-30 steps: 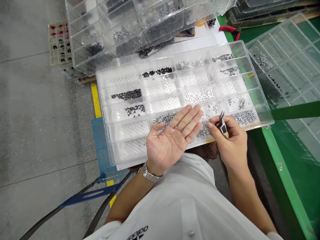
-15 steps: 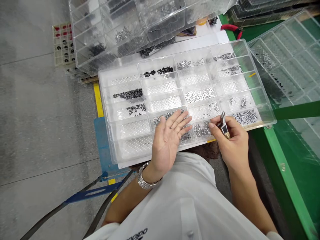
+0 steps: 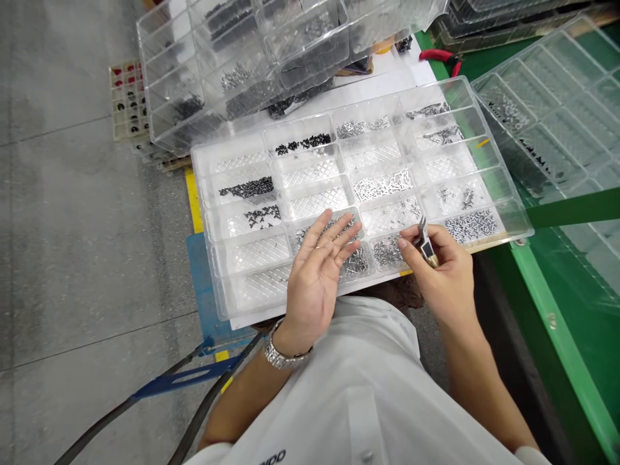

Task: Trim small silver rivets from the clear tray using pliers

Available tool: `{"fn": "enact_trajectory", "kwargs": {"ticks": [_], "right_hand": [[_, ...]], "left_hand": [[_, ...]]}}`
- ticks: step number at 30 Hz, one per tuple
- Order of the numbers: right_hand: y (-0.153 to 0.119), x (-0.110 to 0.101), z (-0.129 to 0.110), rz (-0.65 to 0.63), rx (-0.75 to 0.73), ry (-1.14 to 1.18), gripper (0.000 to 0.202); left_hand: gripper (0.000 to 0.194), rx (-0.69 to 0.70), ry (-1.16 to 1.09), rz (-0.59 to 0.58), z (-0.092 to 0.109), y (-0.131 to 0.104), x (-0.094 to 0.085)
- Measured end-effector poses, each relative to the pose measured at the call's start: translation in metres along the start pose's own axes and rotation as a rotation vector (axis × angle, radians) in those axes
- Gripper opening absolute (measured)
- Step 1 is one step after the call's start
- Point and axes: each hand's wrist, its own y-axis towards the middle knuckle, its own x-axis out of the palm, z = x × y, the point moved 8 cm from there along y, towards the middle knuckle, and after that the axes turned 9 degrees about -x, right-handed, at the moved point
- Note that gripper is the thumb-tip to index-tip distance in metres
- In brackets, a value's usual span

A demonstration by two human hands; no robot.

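Pliers inside right grip, tips jutting out.

A gap opens between the left hand and right hand over the near part of the divided tray; its left column lies open from above. Snips jut forward from the right hand. Inner walls obstruct low sideways passage, stacked clear boxes bar the far left, and 1 green bar crosses beyond the right edge
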Motion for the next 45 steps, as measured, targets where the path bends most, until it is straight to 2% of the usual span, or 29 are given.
{"fn": "enact_trajectory", "kwargs": {"ticks": [4,8,15,20,31,35,38,41,45], "right_hand": [[-0.001,0.001,0.001,-0.005,0.002,0.018,0.011],[-0.002,0.001,0.002,-0.005,0.007,0.010,0.012],[-0.002,0.000,0.000,-0.010,-0.014,-0.003,0.014],[0.002,-0.009,-0.002,-0.015,-0.032,-0.115,0.019],[0.010,-0.016,0.011,-0.277,-0.005,-0.194,0.021],[0.010,-0.018,-0.004,-0.164,-0.043,-0.195,0.023],[0.010,-0.008,-0.021,-0.099,-0.042,0.039,0.019],[0.014,0.016,-0.033,-0.210,-0.027,0.287,0.014],[0.010,0.052,-0.042,-0.568,0.014,0.435,0.008]], "left_hand": [[0.042,-0.035,-0.062,-0.042,0.001,-0.001,0.005],[0.055,-0.044,-0.066,-0.062,0.002,-0.002,0.008],[0.055,0.039,0.041,-0.044,0.003,-0.003,0.005],[0.048,0.123,0.138,-0.015,0.005,-0.006,-0.001],[0.052,0.143,0.218,-0.062,0.006,-0.005,-0.004],[0.056,0.142,0.356,-0.117,0.006,-0.006,0.003],[0.059,0.141,0.510,-0.211,0.009,-0.009,0.012],[0.050,0.137,0.756,-0.368,0.013,-0.013,0.023],[0.045,0.226,1.064,-0.567,0.019,-0.023,0.033]]}}
